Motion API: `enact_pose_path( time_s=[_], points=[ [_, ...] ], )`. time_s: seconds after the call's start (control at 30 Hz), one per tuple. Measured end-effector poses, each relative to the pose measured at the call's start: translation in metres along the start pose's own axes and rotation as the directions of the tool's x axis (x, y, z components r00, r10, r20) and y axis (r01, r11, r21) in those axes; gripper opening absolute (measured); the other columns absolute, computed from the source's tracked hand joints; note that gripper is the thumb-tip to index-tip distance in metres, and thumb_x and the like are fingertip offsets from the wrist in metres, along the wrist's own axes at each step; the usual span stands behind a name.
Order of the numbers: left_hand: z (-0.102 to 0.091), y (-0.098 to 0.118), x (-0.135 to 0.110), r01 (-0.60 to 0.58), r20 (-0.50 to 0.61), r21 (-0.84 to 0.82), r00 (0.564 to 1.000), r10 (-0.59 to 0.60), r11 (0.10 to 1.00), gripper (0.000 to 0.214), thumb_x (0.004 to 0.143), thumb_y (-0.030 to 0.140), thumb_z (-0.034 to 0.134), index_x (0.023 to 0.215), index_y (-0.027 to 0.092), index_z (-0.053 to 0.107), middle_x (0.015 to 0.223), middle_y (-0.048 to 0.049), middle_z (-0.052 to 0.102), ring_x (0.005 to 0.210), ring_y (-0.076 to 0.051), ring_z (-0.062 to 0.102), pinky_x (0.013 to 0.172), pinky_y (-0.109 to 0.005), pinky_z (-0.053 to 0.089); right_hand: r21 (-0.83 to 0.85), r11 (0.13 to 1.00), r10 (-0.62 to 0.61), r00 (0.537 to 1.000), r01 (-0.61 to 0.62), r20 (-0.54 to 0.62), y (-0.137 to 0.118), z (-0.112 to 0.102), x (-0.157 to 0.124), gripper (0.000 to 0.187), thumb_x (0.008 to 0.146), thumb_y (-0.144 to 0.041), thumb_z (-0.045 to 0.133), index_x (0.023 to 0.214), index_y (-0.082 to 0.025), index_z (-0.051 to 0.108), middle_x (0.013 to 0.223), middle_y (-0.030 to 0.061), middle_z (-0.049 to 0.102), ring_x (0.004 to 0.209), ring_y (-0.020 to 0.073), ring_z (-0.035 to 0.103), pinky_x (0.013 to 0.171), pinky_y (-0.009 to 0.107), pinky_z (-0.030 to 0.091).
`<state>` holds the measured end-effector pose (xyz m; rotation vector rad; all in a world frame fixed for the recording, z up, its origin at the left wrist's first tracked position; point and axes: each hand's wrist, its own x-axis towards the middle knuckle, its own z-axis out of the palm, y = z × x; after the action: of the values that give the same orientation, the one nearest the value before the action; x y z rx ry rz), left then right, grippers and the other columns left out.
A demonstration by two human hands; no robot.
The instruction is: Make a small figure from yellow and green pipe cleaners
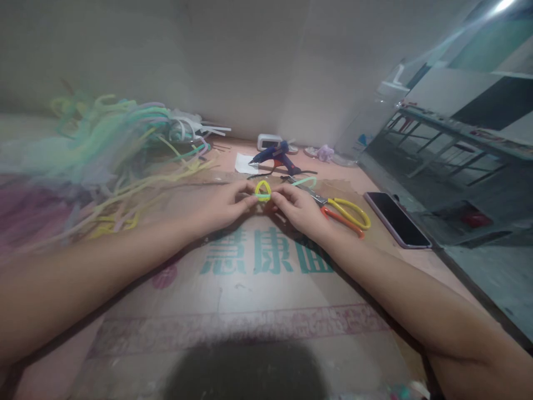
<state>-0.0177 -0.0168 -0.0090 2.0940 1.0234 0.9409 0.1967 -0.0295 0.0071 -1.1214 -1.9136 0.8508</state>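
Note:
A small yellow loop with a mint-green strip across its base, which looks like bent pipe cleaner (262, 189), is pinched between my two hands over the cardboard. The fingertips of my left hand (233, 203) close on its left side. On its right side, the thumb and fingers of my right hand (296, 204) press together. Just beyond my right hand lie scissors (347, 214) with one yellow and one orange handle. A bent mint-green piece (307, 181) rests by the blades. Behind the loop, a blue glue gun (275, 157) sits near a white paper (246, 163).
Many pastel pipe cleaners (120, 128) are heaped at the left, blurred. A phone (397, 219) lies near the table's right edge. At the back stand a small white device (268, 141) and a large clear bottle (370, 122). Printed cardboard (241, 300) covers the table's middle.

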Motion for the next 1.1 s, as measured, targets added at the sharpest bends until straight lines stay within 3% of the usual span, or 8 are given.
enact_pose_path(
  time_s=[0.27,0.47,0.67,0.8,0.93,1.1],
  points=[
    [0.001,0.002,0.001,-0.006,-0.035,0.083,0.999,0.008,0.997,0.028,0.093,0.037,0.052,0.111,0.020,0.067,0.114,-0.0084,0.071,0.106,-0.025,0.064,0.099,-0.041,0.047,0.022,0.999,0.030,0.999,-0.031,0.021,0.003,0.000,0.000,0.020,0.093,-0.035,0.055,0.083,-0.019,0.061,0.074,0.0005,0.070,0.068,0.0140,0.064,0.068,0.027,0.049],
    [0.002,0.001,0.001,-0.002,-0.021,0.061,1.000,0.004,0.998,0.032,0.094,0.038,0.052,0.114,0.019,0.067,0.115,-0.0078,0.072,0.104,-0.024,0.065,0.097,-0.038,0.048,0.134,0.988,0.062,0.995,-0.072,0.077,0.003,0.001,0.002,0.020,0.092,-0.037,0.055,0.082,-0.019,0.057,0.067,-0.0007,0.068,0.065,0.0137,0.064,0.065,0.026,0.049],
    [0.001,0.002,0.002,-0.034,-0.016,0.094,0.999,0.035,0.995,0.030,0.093,0.041,0.055,0.111,0.019,0.067,0.108,-0.0066,0.072,0.098,-0.022,0.066,0.093,-0.035,0.048,0.146,0.986,0.074,0.996,-0.082,0.059,0.006,0.002,0.002,0.023,0.091,-0.043,0.056,0.086,-0.021,0.055,0.066,-0.0014,0.067,0.062,0.0141,0.063,0.062,0.027,0.048],
    [0.000,0.004,0.002,-0.005,-0.043,0.127,0.999,0.010,0.992,0.025,0.093,0.039,0.055,0.100,0.019,0.067,0.101,-0.0058,0.072,0.092,-0.022,0.065,0.087,-0.034,0.048,0.236,0.971,0.051,0.998,-0.040,-0.044,0.011,0.004,0.005,0.027,0.084,-0.037,0.065,0.096,-0.025,0.045,0.066,-0.0063,0.063,0.056,0.0136,0.061,0.055,0.026,0.047],
    [0.001,0.002,0.002,0.042,-0.098,0.155,0.995,-0.027,0.987,0.023,0.092,0.039,0.055,0.096,0.019,0.065,0.099,-0.0063,0.070,0.090,-0.023,0.063,0.085,-0.036,0.047,0.256,0.967,0.043,0.988,-0.003,-0.151,0.012,0.003,0.005,0.029,0.083,-0.034,0.065,0.087,-0.027,0.037,0.064,-0.0076,0.061,0.050,0.0120,0.058,0.052,0.026,0.045],
    [0.001,-0.001,0.003,0.087,-0.136,0.105,0.988,-0.072,0.991,0.023,0.092,0.041,0.053,0.092,0.019,0.061,0.094,-0.0058,0.068,0.087,-0.023,0.062,0.081,-0.036,0.048,0.259,0.966,0.016,1.000,-0.010,-0.022,0.007,0.006,0.001,0.025,0.085,-0.032,0.062,0.080,-0.025,0.039,0.069,-0.0037,0.067,0.059,0.0132,0.064,0.058,0.027,0.049]
  ],
)
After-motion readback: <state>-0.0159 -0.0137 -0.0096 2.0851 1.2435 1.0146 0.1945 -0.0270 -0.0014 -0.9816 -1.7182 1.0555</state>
